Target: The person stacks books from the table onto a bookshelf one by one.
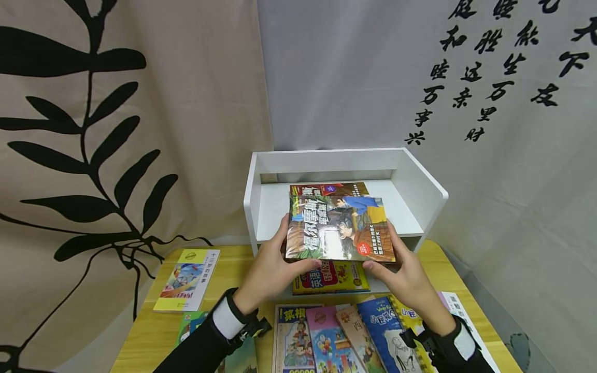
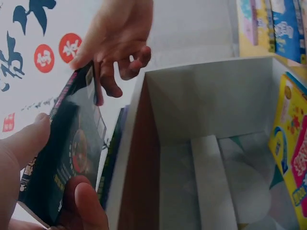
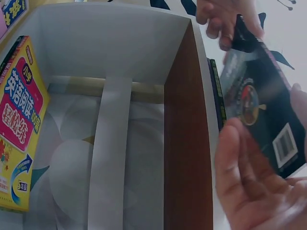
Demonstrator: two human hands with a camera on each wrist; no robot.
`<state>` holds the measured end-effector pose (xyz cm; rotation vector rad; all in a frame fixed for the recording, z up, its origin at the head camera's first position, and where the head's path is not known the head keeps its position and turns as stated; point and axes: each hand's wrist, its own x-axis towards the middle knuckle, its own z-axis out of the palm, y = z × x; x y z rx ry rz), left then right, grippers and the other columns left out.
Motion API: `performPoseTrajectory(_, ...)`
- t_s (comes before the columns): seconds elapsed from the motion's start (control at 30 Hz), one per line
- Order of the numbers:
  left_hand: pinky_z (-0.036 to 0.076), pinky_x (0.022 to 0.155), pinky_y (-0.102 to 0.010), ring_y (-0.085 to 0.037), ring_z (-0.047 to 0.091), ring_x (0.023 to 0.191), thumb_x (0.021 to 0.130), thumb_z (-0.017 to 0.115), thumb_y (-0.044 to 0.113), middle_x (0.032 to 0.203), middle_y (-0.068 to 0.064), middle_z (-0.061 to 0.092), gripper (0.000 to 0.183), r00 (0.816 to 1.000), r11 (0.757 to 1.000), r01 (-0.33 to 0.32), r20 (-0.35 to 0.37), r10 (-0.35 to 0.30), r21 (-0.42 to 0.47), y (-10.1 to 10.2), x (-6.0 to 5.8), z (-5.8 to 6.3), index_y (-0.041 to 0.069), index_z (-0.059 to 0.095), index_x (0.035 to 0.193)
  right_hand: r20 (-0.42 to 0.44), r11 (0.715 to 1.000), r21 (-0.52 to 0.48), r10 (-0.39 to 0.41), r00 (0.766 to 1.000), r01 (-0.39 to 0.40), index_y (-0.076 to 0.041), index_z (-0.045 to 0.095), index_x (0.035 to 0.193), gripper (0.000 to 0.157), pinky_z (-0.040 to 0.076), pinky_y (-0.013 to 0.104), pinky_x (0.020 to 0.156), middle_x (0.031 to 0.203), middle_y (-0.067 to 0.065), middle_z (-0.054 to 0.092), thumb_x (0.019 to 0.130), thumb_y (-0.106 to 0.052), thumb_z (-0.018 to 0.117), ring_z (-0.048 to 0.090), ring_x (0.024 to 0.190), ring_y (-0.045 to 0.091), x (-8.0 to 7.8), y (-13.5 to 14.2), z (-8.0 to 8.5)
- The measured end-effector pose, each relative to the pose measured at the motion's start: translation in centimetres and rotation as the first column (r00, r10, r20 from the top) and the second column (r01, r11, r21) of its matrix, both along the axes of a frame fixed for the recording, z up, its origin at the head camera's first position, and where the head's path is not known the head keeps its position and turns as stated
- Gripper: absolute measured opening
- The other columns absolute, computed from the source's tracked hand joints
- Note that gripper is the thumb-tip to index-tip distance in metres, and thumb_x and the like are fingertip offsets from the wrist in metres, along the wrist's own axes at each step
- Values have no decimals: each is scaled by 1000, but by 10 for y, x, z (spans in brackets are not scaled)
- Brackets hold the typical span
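Note:
Both hands hold one comic-style book (image 1: 340, 228) by its two short sides, cover up, over the white shelf unit's top board. The left hand (image 1: 270, 269) grips its left end, the thumb along the near edge. On the opposite end, the right hand (image 1: 408, 274) pinches it with thumb and fingers. The dark back cover (image 2: 72, 148) shows in the left wrist view, and a barcode (image 3: 284, 143) in the right wrist view. A similar book (image 1: 326, 189) lies on the top board, partly hidden behind the held one.
A yellow and red book (image 1: 345, 282) is in the lower part of the white shelf unit (image 1: 420, 191). Several books, including a blue one (image 1: 387, 331), lie along the table's front. A yellow-and-white book (image 1: 188, 280) lies at the left on the wooden table (image 1: 135, 342).

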<state>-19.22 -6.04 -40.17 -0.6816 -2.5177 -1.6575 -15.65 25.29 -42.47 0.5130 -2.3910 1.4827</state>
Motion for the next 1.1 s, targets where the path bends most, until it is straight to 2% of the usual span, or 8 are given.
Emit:
performPoseTrajectory(0.07, 62, 73, -38, -23, 73, 80, 82, 82, 60, 146, -13, 66, 124, 1000, 1000, 8, 15, -9, 17, 2, -5, -2, 26, 3, 170, 33, 1000, 19, -11, 999, 10, -19, 4, 172, 98, 64, 29, 80, 156, 35, 47, 100, -12, 71, 72, 114, 28, -3, 2, 0)
performPoseTrajectory(0.13, 61, 92, -37, -15, 72, 113, 81, 83, 59, 163, -2, 51, 124, 1000, 1000, 8, 30, -9, 30, 3, -8, -4, 24, 5, 171, 60, 999, 40, -19, 998, 17, -17, 3, 171, 97, 64, 29, 81, 157, 36, 47, 102, -18, 70, 71, 114, 33, -6, 4, 0)
performPoseTrajectory(0.2, 56, 105, -40, -12, 62, 132, 81, 84, 58, 160, 3, 53, 124, 999, 999, 12, 47, -14, 48, 5, -10, -5, 25, 7, 171, 77, 999, 44, -20, 997, 17, -16, 3, 171, 95, 65, 30, 79, 157, 35, 47, 103, -20, 69, 72, 111, 39, -8, 4, -1)
performPoseTrajectory(0.43, 61, 94, -41, -16, 69, 122, 80, 80, 67, 148, 1, 66, 117, 990, 986, -120, -89, 110, -112, 10, -5, 4, 20, 22, 170, -36, 973, 137, -180, 983, 183, -11, 23, 169, 90, 54, 20, 73, 134, 12, 52, 97, -24, 76, 58, 97, 22, -11, 3, -4)
performPoseTrajectory(0.57, 56, 80, -36, -13, 64, 100, 79, 78, 71, 118, 7, 68, 108, 956, 944, -242, -223, 191, -226, 12, -1, 8, 16, 39, 164, -109, 940, 200, -259, 960, 277, -10, 36, 165, 89, 43, 36, 79, 129, 12, 41, 92, -29, 82, 42, 101, 23, -12, 2, -2)
performPoseTrajectory(0.7, 36, 70, -36, -22, 39, 85, 77, 73, 79, 94, -4, 43, 114, 902, 871, -362, -362, 237, -332, 12, 3, 10, 0, 49, 156, -200, 911, 240, -292, 935, 335, -8, 48, 159, 86, 38, 60, 95, 152, 19, 36, 86, -32, 88, 36, 128, 36, -13, 2, 0)
performPoseTrajectory(0.9, 40, 88, -44, -30, 42, 106, 76, 74, 79, 118, -16, 53, 110, 830, 831, -439, -509, 230, -341, 12, -1, 10, -6, 60, 145, -283, 880, 305, -281, 917, 364, -3, 52, 155, 86, 27, 78, 107, 168, 18, 33, 84, -37, 88, 25, 151, 47, -18, 2, 4)
performPoseTrajectory(1.1, 43, 111, -54, -38, 49, 131, 81, 65, 82, 144, -23, 58, 109, 815, 825, -442, -543, 204, -353, 13, -7, 10, -7, 60, 144, -270, 869, 355, -257, 928, 344, 0, 46, 158, 90, 23, 81, 112, 169, 20, 33, 88, -41, 84, 26, 153, 52, -26, 3, 8)
